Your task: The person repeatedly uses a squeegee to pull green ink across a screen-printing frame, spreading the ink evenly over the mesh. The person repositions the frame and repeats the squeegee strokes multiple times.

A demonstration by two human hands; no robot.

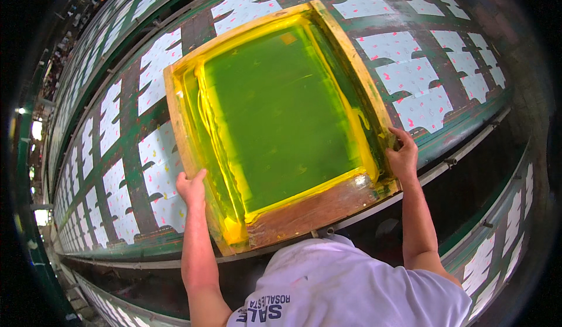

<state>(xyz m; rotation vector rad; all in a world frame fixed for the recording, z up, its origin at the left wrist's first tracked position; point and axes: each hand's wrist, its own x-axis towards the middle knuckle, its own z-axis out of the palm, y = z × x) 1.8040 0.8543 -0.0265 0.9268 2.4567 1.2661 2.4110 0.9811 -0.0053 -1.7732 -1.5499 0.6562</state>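
Note:
A large wooden screen-printing frame (345, 52) is tilted a little over the long printing table. Its mesh (275, 110) looks green, with thick yellow ink (218, 134) in a ridge along the left inside edge and smears on the other sides. My left hand (192, 189) is closed on the frame's left rail, low down. On the right rail, near the lower corner, my right hand (403, 156) is closed with the fingers over the wood. A brown strip (310, 201) runs along the inside of the near edge. The frame hides the fabric beneath it.
White fabric pieces (410, 78) with small pink prints lie in rows on the green and brown table (126, 178); one beside my left hand also shows yellow marks. A metal rail (462, 154) borders the near edge. Further tables with similar pieces stand behind and at lower right.

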